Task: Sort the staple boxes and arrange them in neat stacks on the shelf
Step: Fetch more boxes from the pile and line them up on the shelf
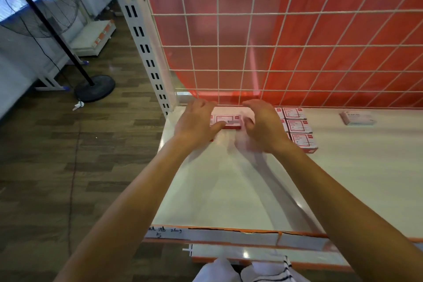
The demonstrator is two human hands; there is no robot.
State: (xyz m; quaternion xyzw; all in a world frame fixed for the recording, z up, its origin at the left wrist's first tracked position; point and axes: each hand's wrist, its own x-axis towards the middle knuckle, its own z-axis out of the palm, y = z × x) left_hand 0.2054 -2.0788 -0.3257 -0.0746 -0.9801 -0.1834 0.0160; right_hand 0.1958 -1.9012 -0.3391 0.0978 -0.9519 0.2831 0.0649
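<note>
A red and white staple box (227,121) lies at the back left corner of the white shelf (229,185), between my hands. My left hand (196,122) rests against its left end with the thumb on its top. My right hand (262,126) hovers at its right end, fingers curved and blurred; whether it touches the box is unclear. A neat block of several red and white staple boxes (298,129) lies just right of my right hand. One grey and white box (357,118) lies alone farther right by the grid.
A white wire grid (286,46) over a red panel closes the shelf's back. A slotted white upright (148,57) stands at the shelf's left corner. The shelf's front edge carries a label strip (229,236). A standing fan (95,88) is on the wooden floor to the left.
</note>
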